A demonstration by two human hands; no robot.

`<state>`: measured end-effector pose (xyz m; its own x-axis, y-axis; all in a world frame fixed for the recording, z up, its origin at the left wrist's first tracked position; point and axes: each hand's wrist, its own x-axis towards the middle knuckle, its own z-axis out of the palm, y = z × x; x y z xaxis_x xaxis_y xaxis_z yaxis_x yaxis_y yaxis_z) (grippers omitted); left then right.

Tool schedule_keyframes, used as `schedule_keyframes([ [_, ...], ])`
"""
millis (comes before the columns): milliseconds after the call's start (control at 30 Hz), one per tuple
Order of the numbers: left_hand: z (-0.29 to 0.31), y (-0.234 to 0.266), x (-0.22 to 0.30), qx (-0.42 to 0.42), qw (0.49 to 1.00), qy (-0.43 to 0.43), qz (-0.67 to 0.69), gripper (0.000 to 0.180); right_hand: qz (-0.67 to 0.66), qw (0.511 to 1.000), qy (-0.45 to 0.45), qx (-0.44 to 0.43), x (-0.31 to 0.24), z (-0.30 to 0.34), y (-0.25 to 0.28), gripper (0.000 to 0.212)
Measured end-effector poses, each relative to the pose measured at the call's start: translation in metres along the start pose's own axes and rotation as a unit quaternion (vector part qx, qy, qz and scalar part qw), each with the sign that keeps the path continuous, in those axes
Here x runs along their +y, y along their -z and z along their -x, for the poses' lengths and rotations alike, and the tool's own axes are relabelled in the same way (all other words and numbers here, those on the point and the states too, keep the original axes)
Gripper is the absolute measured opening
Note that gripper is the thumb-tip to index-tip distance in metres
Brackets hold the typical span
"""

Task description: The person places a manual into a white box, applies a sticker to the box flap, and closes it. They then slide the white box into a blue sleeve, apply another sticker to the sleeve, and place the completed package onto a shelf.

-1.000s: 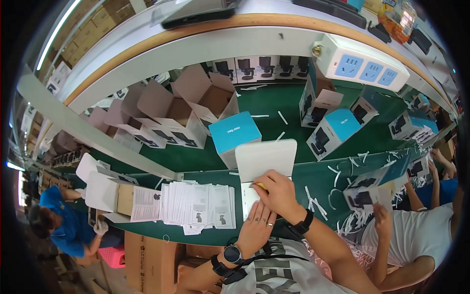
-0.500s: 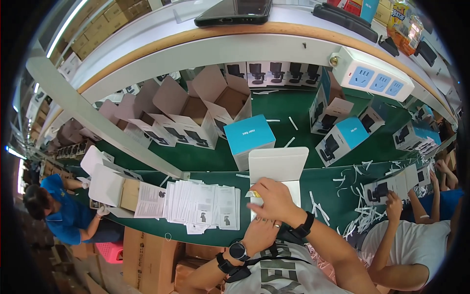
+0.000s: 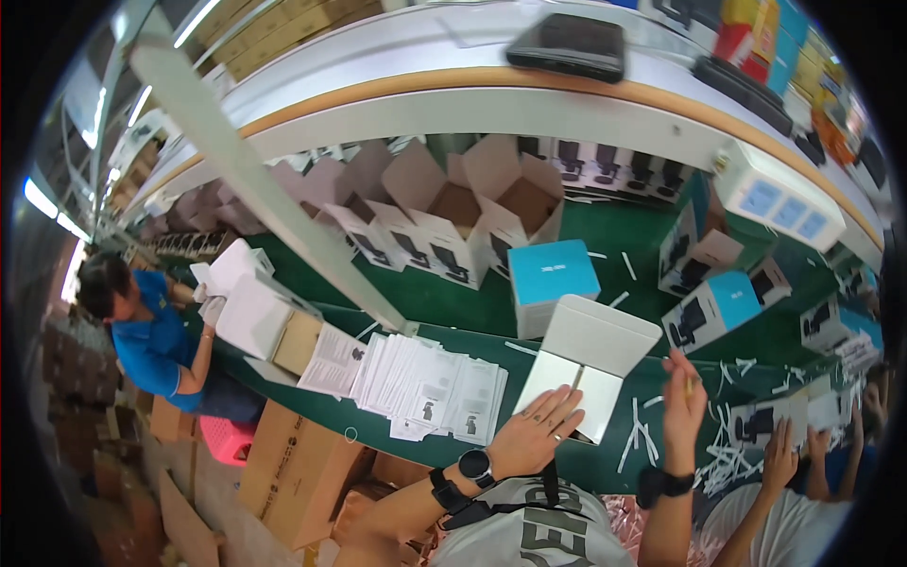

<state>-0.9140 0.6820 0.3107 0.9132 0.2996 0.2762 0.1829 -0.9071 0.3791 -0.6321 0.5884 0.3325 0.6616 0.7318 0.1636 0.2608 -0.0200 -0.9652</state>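
A white box (image 3: 605, 333) stands on the green bench in front of me with its lid raised toward the far side. My left hand (image 3: 539, 433) lies on the box's white inner flaps near its front edge, fingers stretched out, holding nothing. To the right of the box, above the bench, is my right hand (image 3: 684, 406), off the box and upright. Its fingers are bent together around a small, thin yellowish thing, too blurred to name. A spread pile of printed leaflets (image 3: 430, 387) lies left of the box.
A blue-topped box (image 3: 556, 283) stands behind, beside several open boxes (image 3: 453, 213). White paper strips (image 3: 640, 437) litter the right side. A slanted post (image 3: 274, 194) crosses at left; the shelf edge (image 3: 453, 87) runs overhead. One co-worker (image 3: 161, 331) is at left, others at right.
My right hand has lifted off the box and moved right. My left hand now lies flat on the flaps. The head view has shifted and tilted, so the bench appears turned.
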Motion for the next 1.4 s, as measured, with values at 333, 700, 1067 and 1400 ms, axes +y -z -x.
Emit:
schedule_keyframes([
  [333, 0.001, 0.007, -0.011, 0.104, 0.856, 0.203, 0.464, 0.044, -0.021, 0.939, 0.085, -0.332, -0.05, 0.02, 0.003, 0.035],
  [700, 0.006, -0.002, -0.017, 0.138, 0.835, 0.217, 0.486, 0.033, 0.079, 0.873, 0.334, -0.347, -0.045, -0.017, -0.134, 0.017],
  [1067, 0.009, -0.008, -0.022, 0.134, 0.956, 0.162, 0.205, 0.067, 0.042, 0.874, 0.268, -0.403, -0.054, 0.001, -0.094, 0.015],
  [1400, 0.016, 0.018, -0.026, 0.105, 0.939, 0.169, 0.279, 0.082, 0.151, 0.984, 0.058, -0.077, -0.001, 0.057, 0.055, 0.055],
])
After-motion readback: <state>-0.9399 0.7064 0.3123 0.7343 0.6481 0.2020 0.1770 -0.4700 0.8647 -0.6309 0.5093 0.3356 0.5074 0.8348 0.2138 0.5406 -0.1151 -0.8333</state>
